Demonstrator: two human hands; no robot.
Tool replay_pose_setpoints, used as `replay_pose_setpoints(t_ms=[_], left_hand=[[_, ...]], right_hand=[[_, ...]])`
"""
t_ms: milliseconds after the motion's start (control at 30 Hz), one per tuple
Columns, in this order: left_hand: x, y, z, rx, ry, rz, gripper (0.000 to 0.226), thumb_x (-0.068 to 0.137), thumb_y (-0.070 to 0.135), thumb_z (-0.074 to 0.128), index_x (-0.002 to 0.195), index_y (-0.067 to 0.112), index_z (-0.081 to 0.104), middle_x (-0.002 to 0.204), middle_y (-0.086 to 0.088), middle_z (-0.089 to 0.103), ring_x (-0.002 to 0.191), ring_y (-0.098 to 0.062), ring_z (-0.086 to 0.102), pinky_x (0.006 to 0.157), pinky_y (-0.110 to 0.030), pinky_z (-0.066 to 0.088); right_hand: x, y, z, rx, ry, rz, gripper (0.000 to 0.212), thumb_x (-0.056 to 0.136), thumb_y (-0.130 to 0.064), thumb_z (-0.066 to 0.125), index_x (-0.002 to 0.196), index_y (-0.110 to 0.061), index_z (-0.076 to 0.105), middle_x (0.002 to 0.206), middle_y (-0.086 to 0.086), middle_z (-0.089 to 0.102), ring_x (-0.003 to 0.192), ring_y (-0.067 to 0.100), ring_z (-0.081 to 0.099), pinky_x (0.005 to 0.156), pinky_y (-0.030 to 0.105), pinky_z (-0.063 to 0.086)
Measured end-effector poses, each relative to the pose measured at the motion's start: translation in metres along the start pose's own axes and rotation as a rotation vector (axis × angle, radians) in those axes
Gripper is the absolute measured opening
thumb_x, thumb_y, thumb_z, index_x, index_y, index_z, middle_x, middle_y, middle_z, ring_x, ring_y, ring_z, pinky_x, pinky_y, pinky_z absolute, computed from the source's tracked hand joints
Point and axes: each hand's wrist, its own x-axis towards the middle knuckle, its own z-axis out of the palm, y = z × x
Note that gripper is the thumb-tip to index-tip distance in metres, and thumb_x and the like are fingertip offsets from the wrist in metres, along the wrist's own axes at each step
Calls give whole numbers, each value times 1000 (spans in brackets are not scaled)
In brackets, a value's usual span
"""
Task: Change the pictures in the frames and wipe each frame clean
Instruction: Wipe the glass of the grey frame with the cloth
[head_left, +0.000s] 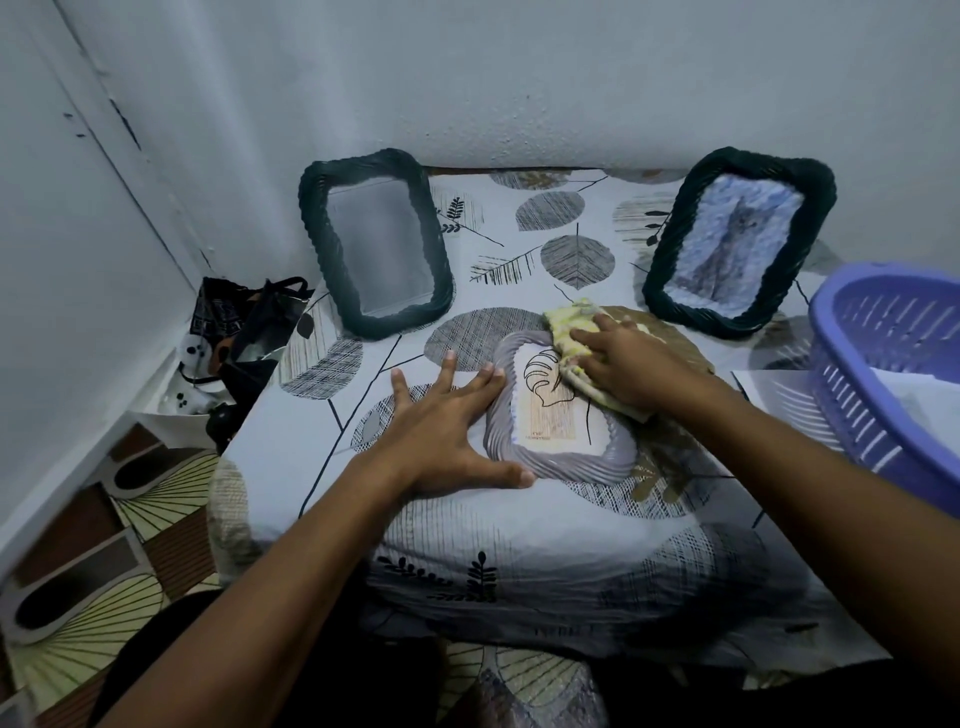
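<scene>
Head view of a frame-cleaning task at the wiping stage. A grey frame (558, 410) lies flat on the leaf-patterned bedsheet (519, 249) and already carries a line drawing of a leaf and a face. The right hand (631, 371), fingers extended and flat, presses a yellow cloth (576, 332) onto the upper right part of this frame; the cloth is held down by the fingers and palm, not gripped in a fist. The left hand (447, 426) lies open with fingers spread, its fingertips and thumb touching the frame's left rim to steady it; it holds nothing. Two dark frames stand propped against the wall: the left dark frame (376, 244) shows only a blank grey pane, while the right dark frame (737, 241) holds a blurred bluish picture. A purple basket (893, 358) sits at the right edge, with a loose sheet (779, 395) beside it. Judged from this layout, the grey frame's picture is in place and its wipe is under way; the left dark frame probably awaits a picture, and whether either dark frame has been wiped cannot be told
</scene>
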Motion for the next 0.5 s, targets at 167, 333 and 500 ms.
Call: replay_pose_setpoints(t_ms=[167, 333, 500], left_hand=[[0, 2, 0, 11, 2, -9, 121, 57, 91, 50, 152, 35, 1, 159, 17, 0, 145, -12, -21, 106, -66, -20], [-1, 3, 1, 10, 18, -21, 122, 56, 91, 52, 153, 34, 4, 160, 17, 3, 146, -12, -18, 107, -66, -18], [0, 3, 1, 10, 20, -20, 125, 52, 94, 46, 153, 34, 3, 160, 17, 2, 146, -12, -18, 107, -66, -20]], right_hand=[[-8, 1, 3, -33, 29, -27, 48, 98, -38, 45, 144, -23, 42, 159, 10, 18, 145, 37, 13, 113, 55, 22], [-47, -3, 4, -16, -31, -52, 50, 96, -42, 48, 143, -25, 43, 161, 2, 9, 147, 32, 8, 114, 54, 22], [-75, -12, 5, -46, -66, -47, 49, 97, -41, 46, 143, -25, 43, 161, 1, 7, 148, 27, 6, 114, 49, 20]])
